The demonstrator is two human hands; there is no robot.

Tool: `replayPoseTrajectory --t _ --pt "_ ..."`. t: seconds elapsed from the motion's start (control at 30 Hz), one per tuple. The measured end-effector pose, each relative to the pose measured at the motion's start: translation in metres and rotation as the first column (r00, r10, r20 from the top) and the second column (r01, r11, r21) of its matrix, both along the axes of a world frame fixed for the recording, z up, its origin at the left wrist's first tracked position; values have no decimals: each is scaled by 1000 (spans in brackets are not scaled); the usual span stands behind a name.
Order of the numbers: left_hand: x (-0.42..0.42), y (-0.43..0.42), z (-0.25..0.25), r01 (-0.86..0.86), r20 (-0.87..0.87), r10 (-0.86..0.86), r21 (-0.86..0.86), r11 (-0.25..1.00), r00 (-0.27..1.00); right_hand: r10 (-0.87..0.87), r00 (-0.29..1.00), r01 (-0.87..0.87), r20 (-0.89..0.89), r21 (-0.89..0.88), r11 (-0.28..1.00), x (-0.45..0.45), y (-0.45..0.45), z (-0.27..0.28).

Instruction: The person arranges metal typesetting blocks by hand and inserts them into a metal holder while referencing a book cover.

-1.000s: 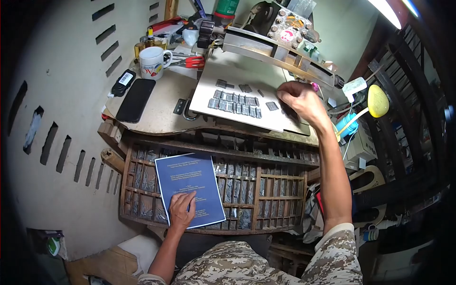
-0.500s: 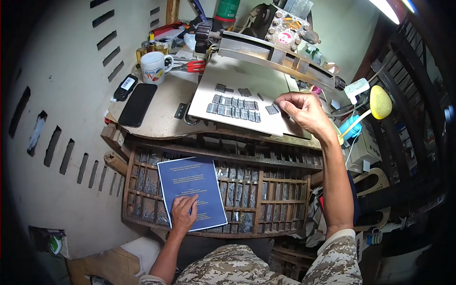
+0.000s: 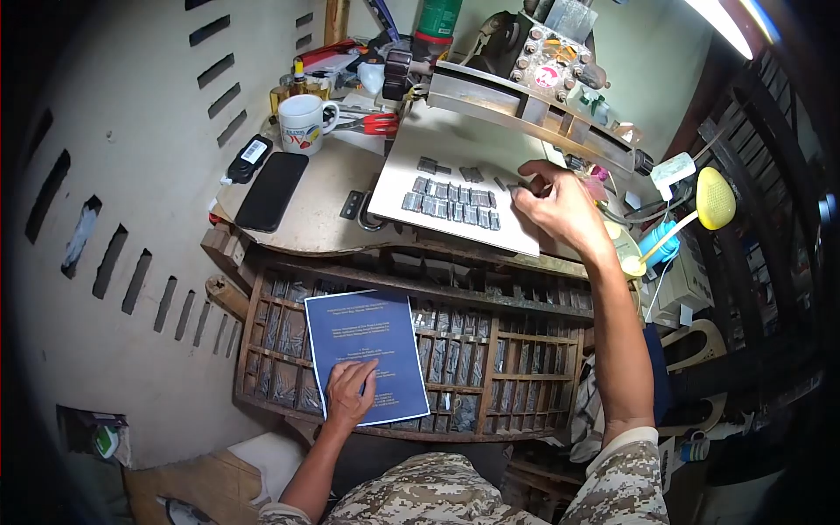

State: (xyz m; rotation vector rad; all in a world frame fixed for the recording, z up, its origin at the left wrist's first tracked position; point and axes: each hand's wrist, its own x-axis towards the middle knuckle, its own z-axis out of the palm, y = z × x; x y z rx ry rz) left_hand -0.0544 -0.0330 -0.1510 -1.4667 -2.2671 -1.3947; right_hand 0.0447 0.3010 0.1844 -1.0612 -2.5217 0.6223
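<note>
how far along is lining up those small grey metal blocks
Two rows of small grey metal blocks look lined up on the flat white board. The right hand is beside them, its grip unclear; the left hand rests on the blue printed sheet. Probably remaining: the loose blocks lying apart above the rows; total unclear.

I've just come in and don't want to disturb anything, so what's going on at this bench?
A person's left hand rests on a blue printed sheet with a white border, lying over a wooden compartment tray of small grey pieces. Their right hand is at the right side of a pale flat board, fingertips low beside small grey blocks, mostly in two rows. Whether it grips one is hard to tell.
</note>
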Motion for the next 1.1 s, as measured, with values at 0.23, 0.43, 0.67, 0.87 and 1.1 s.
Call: replayPoseTrajectory --t 0.23,0.43,0.67,0.87,1.1 --pt "0 2 1 2 4 -2 4 1000 1000 -95 996 94 -1 -52 994 -27 19 2" --pt "-11 1 24 56 211 -43 -59 997 977 -112 992 114 -51 40 993 -29 23 -5" --pt "-75 26 135 -86 186 45 214 973 982 202 966 -168 -159 205 964 -10 12 -10" --pt "-112 82 252 -2 19 -6 383 924 1000 321 947 -307 -21 239 921 -36 -15 9" --pt "-148 153 288 227 105 -247 177 958 963 331 937 -348 114 206 915 -69 -12 8"
